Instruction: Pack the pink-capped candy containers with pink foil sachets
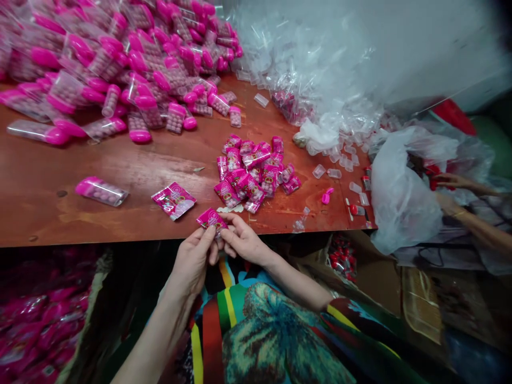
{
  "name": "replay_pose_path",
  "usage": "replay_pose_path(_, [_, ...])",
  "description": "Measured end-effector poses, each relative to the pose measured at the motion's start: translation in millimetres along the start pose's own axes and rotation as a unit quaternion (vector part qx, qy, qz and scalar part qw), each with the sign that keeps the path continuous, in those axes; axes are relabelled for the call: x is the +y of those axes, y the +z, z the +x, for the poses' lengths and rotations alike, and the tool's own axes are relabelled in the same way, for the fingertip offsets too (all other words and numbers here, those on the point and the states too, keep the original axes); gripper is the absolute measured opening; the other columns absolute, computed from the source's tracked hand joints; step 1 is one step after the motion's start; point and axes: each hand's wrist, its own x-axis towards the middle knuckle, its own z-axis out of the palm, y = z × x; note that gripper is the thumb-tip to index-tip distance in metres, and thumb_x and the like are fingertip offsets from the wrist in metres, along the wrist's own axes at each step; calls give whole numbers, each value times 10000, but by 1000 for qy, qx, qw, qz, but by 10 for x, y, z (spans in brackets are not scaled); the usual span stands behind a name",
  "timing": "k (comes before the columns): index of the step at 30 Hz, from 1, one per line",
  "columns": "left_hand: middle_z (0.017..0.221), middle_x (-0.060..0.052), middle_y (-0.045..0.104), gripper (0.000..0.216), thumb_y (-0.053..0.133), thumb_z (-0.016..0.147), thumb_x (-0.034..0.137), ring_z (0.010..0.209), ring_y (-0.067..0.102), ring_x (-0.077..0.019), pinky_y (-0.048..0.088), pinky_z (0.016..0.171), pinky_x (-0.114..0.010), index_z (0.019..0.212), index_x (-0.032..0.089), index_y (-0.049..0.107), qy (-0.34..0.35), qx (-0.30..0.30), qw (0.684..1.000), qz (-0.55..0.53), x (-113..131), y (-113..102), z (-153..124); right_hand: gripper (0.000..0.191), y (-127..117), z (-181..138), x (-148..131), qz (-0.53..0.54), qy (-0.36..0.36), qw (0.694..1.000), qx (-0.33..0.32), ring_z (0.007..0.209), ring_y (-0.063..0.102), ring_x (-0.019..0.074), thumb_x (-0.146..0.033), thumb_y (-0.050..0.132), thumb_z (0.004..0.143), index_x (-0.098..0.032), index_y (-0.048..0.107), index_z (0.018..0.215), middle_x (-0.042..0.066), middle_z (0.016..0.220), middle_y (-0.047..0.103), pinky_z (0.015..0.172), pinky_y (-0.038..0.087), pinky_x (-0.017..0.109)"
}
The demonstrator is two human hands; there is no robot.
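Pink foil sachet (211, 219) sits at the near edge of the tabletop (120, 160), pinched from both sides: our left hand (194, 261) and right hand (244, 241) are closed on it, fingertips meeting. We judge one packet from the heap of sachets (256, 173) is being handled. Any next move calls for a steady fingertip grip on slick foil. Its printing is too small to read.

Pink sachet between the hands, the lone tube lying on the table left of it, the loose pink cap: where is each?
pink sachet (210, 217), head view, its printed front.
lone tube (104, 193), head view, its clear body.
loose pink cap (327, 198), head view, its middle.
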Motion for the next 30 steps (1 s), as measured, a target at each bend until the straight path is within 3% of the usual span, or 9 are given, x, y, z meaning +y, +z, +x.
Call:
replay_pose_path(2, [511,16,577,370,715,842,507,409,409,-60,333,464,-195,804,141,672,4,10,1000,-9,8,1,-8,412,-45,-10,-152,-87,-55,994,24,573,561,87,-377,528,985,-227,437,1358,-28,800,600,546,479,221])
replay_pose_path(4, [745,-42,717,410,693,856,522,406,407,-40,311,444,-199,995,137,706,16,32,999,-16,18,-21,-20,424,-131,-31,-366,-200,-134,965,100,748,637,133,-342,534,990,-236,451,1392,28,925,657,679,533,271])
replay_pose_path(7, [1025,-120,756,451,689,858,520,398,399,-16,294,434,-207,1087,131,706,29,60,998,-7,31,-87,-40,592,-230,-21,-686,-326,-198,881,280,656,606,160,-371,532,996,-205,310,1520,19,809,659,628,514,295])
replay_pose_path(9, [981,-117,762,430,701,848,509,391,383,-14,296,443,-211,1030,119,714,33,71,997,0,33,-131,-52,624,-169,69,-818,-380,-215,839,326,570,562,159,-381,518,1005,-174,278,1543,-3,721,640,581,487,293])
replay_pose_path(11, [771,-63,739,409,714,832,511,381,364,-29,282,445,-213,958,122,710,34,80,996,-2,25,-159,-58,505,37,269,-862,-414,-245,836,265,625,602,162,-350,482,1022,-167,398,1484,22,776,677,635,504,295])
replay_pose_path(15, [403,49,476,380,736,786,525,368,338,-71,224,436,-219,743,164,628,23,101,995,-13,-18,-168,-51,238,703,989,-815,-459,-288,839,50,1066,645,201,-243,462,1025,-162,667,1116,99,1092,717,951,477,320])
replay_pose_path(20, [390,50,457,396,740,750,540,359,323,-72,225,448,-227,681,188,572,20,122,992,-17,-63,-157,-36,255,1282,1811,-884,-524,-159,836,-32,995,617,237,-379,585,978,-148,678,921,115,949,700,860,453,335])
replay_pose_path(25, [395,54,443,400,734,741,555,361,331,-81,202,439,-233,705,190,576,19,121,992,-19,-63,-167,-22,338,1373,1930,-939,-546,-115,827,-61,951,615,259,-465,627,930,-130,665,909,135,905,690,818,448,344])
replay_pose_path(30, [410,64,431,399,755,718,536,368,330,-82,212,430,-230,673,195,552,13,124,992,-20,-36,-152,-35,271,1484,1876,-794,-601,-184,772,-91,1085,605,268,-220,543,935,-152,599,1191,140,1175,677,933,463,387])
